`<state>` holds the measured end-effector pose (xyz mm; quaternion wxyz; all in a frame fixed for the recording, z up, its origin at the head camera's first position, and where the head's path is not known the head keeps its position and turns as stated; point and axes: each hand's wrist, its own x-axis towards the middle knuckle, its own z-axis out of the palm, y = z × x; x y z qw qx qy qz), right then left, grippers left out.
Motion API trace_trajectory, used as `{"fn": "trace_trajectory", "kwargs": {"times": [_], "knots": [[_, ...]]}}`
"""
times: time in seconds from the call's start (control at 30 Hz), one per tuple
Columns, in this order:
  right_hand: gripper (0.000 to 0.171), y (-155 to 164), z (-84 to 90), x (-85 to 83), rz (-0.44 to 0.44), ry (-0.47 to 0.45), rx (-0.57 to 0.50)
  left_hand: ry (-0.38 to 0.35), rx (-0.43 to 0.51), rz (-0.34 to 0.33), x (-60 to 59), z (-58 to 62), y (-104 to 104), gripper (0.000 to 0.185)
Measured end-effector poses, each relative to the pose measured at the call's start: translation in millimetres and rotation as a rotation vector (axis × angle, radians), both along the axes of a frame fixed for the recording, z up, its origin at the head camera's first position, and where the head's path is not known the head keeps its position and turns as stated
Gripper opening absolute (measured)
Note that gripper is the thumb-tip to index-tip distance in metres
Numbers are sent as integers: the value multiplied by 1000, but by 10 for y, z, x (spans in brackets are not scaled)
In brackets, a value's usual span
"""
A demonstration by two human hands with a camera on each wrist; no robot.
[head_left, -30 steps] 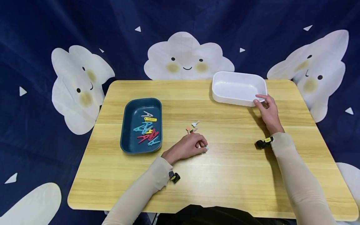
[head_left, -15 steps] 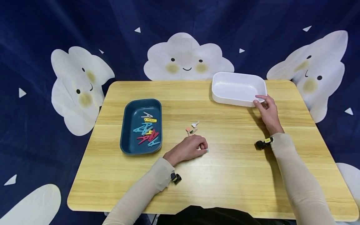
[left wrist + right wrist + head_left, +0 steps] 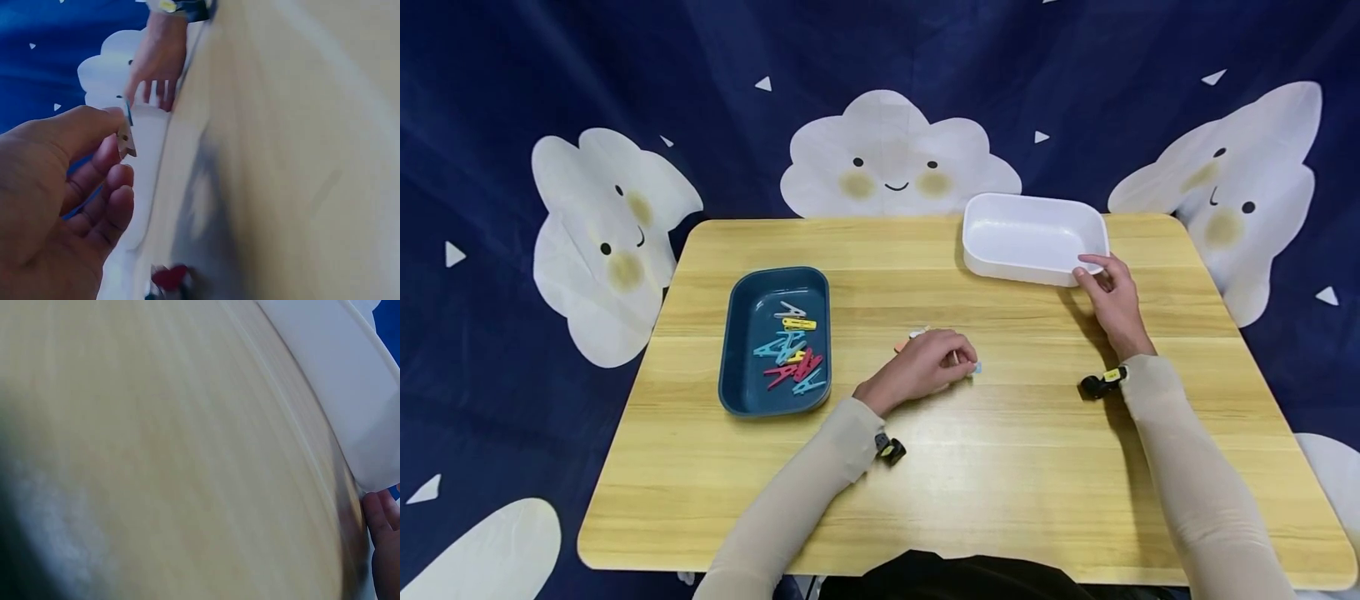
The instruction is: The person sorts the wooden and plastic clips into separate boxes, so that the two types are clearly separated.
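Observation:
My left hand point(image 3: 964, 360) hovers over the middle of the table and pinches a small light-blue clip point(image 3: 976, 367) between thumb and fingers; the left wrist view shows the clip point(image 3: 127, 134) at the fingertips point(image 3: 115, 147). Just behind the hand lie small loose clips point(image 3: 913, 335), partly hidden by it. My right hand point(image 3: 1093, 271) holds the near right corner of the white tray point(image 3: 1033, 237), thumb on its rim. In the right wrist view the tray wall point(image 3: 331, 369) and my fingers point(image 3: 381, 519) show at the edge.
A dark blue tray point(image 3: 741, 333) at the left holds several coloured clothespins point(image 3: 790, 346). The wooden table point(image 3: 1000, 483) ends at a cloud-print backdrop. A reddish clip point(image 3: 170, 276) lies on the table in the left wrist view.
My left hand has lifted and moved right and farther away with the light-blue clip, now covering part of the loose clips. The right hand has stayed on the white tray.

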<state>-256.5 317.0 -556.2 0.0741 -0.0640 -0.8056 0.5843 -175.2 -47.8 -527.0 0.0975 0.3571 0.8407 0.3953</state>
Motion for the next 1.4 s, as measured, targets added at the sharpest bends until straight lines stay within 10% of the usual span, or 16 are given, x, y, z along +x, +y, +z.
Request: {"fn": "trace_trajectory", "kwargs": {"times": [1.4], "knots": [[46, 47, -37, -8, 11, -33, -29, -73, 157, 218, -1268, 502, 561, 14]]}}
